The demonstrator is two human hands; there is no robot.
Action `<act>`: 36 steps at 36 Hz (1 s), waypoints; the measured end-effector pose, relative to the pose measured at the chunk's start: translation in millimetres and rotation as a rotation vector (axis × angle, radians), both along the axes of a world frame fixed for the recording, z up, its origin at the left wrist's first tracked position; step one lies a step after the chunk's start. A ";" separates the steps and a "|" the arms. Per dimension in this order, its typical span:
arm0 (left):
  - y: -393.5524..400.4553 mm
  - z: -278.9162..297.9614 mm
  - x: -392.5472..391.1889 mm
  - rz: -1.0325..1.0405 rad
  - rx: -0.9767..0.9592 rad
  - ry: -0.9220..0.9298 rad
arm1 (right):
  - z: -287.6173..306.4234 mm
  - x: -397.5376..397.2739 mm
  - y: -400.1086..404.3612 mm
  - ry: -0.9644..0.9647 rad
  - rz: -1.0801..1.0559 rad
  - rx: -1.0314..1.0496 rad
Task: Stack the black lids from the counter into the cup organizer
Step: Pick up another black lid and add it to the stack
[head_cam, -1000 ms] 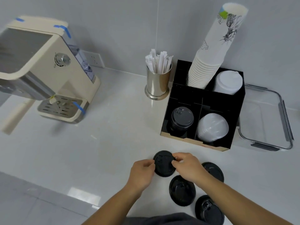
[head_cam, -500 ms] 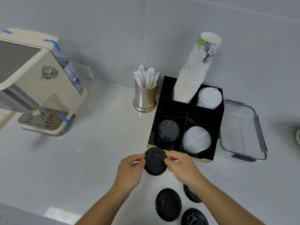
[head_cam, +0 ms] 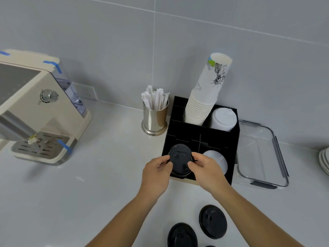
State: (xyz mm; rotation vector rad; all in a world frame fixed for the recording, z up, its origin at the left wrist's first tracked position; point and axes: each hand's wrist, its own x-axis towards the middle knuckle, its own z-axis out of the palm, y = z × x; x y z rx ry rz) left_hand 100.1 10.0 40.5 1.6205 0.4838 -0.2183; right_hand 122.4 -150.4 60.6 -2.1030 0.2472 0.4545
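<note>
A black lid [head_cam: 179, 160] is pinched by its rim between my left hand [head_cam: 156, 172] and my right hand [head_cam: 207, 169]. It sits over the front left compartment of the black cup organizer [head_cam: 219, 138], on or just above the black lids stacked there, which it hides. Two more black lids lie on the counter near me, one [head_cam: 212, 221] to the right and one [head_cam: 182, 235] to its left; the edge of a third shows at the bottom of the frame.
The organizer also holds a tall stack of paper cups [head_cam: 204, 98], white lids [head_cam: 223, 119] and clear lids [head_cam: 218, 159]. A metal cup of wrapped sticks [head_cam: 155, 115] stands left of it, a clear container [head_cam: 260, 152] right, a coffee machine [head_cam: 35, 111] far left, plates [head_cam: 324, 160] far right.
Both hands have lifted the black lid off the counter and carried it away from me, over the organizer's front left compartment. The view has tilted up.
</note>
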 end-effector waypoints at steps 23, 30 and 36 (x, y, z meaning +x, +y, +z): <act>-15.2 -30.8 46.9 -0.170 0.136 -0.073 | -19.2 37.8 5.1 0.004 -0.038 -0.089; -14.9 -32.0 45.3 -0.200 0.139 -0.069 | -24.7 38.9 3.6 0.056 0.020 -0.094; -15.8 -34.7 40.9 -0.225 0.157 -0.056 | -27.1 37.6 5.5 0.055 0.061 -0.136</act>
